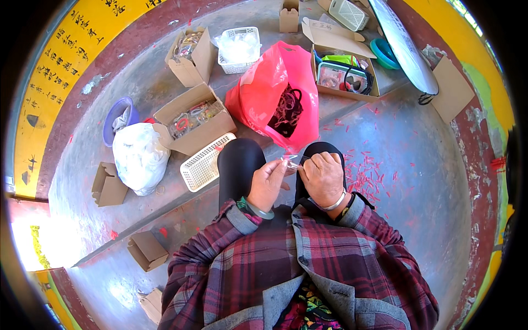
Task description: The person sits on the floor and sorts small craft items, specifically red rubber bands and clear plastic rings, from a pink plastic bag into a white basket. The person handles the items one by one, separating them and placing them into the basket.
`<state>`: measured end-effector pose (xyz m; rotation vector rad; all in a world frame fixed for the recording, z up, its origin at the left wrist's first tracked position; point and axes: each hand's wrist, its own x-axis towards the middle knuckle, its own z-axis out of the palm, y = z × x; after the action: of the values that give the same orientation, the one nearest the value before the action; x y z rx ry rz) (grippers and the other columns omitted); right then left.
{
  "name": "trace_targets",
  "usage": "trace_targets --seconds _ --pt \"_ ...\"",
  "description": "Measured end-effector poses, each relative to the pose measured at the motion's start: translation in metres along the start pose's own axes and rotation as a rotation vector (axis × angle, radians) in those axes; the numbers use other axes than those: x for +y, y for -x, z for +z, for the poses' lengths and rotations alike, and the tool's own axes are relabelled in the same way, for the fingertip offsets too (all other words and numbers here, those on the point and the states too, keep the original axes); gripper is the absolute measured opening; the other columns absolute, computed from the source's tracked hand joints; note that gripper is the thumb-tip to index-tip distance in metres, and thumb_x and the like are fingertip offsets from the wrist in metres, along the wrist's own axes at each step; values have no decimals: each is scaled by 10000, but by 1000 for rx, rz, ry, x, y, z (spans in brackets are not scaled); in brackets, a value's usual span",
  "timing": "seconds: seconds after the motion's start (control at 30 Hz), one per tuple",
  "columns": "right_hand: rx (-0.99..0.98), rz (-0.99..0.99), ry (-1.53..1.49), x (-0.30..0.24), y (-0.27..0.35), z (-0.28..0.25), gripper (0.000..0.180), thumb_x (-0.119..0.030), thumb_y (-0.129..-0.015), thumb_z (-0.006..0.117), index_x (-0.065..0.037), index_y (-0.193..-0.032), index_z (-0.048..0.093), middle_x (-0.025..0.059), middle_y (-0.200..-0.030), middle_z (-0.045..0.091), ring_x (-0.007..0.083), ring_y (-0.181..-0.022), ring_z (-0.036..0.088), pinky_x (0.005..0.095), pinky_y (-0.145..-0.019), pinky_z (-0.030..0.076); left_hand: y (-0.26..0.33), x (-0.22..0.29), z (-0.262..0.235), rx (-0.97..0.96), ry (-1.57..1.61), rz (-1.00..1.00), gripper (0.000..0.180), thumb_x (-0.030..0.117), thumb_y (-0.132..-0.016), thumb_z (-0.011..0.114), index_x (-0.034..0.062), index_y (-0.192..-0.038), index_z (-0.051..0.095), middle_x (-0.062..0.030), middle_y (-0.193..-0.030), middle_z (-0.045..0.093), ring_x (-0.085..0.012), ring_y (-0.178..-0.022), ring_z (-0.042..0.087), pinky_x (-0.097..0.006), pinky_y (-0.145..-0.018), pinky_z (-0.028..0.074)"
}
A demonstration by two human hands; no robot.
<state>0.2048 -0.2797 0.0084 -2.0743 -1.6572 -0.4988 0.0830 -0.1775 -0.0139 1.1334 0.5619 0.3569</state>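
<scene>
Above my knees my two hands meet at a small, clear, shiny piece that looks like plastic (293, 164). My left hand (267, 182) pinches its left end between thumb and fingertips. Closed at the other end is my right hand (323, 177), knuckles up, its fingertips mostly hidden beneath. Whether the piece is a bag or a wrapper is too small to tell. Just beyond my hands stands an open red plastic bag (250, 91), with a heap of dark, cord-like strands (287, 111) inside.
Left of the bag are open cardboard boxes (201, 132) of small packets, a cream basket (202, 165), a stuffed white bag (140, 157) and a purple basin (120, 113). Red scraps (366, 176) litter the floor at right. A box with a cord (346, 77) stands farther off.
</scene>
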Motion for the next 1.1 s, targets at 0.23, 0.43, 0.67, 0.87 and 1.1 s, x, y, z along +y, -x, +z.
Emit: trace_targets --seconds 0.23,0.43,0.67,0.87,1.1 --pt "-9 -107 -7 0 2 -1 67 -141 -638 550 -99 -661 504 32 -676 439 189 -691 465 326 -648 352 -4 4 -8 10 29 -127 187 177 -900 515 13 -983 553 -94 -959 641 -167 -881 637 -203 -549 439" --pt "-20 -159 -34 -3 4 1 66 -150 -643 534 -97 -679 515 30 -689 437 187 -710 459 322 -665 357 -8 4 -14 -8 135 -218 201 177 -881 541 1 -977 548 -91 -915 642 -172 -848 646 -216 -569 468" --pt "-12 -133 -60 0 5 2 61 -142 -644 531 -99 -682 512 29 -689 436 189 -716 460 321 -671 360 -9 14 -22 -76 129 -280 185 149 -889 536 4 -1003 543 -115 -937 638 -190 -823 650 -213 -579 499" --pt "-39 -163 -61 -3 6 2 72 -139 -639 549 -98 -687 515 29 -681 429 187 -713 458 324 -680 364 -13 9 -25 -67 39 -292 187 141 -869 562 -13 -974 552 -110 -832 646 -172 -708 650 -218 -562 495" --pt "-67 37 -364 -2 -5 -7 258 -231 -646 708 -70 -798 575 68 -818 553 250 -813 520 340 -714 386 -18 11 -31 -53 -259 -152 154 147 -852 577 -3 -887 571 -96 -763 641 -150 -625 632 -226 -519 482"
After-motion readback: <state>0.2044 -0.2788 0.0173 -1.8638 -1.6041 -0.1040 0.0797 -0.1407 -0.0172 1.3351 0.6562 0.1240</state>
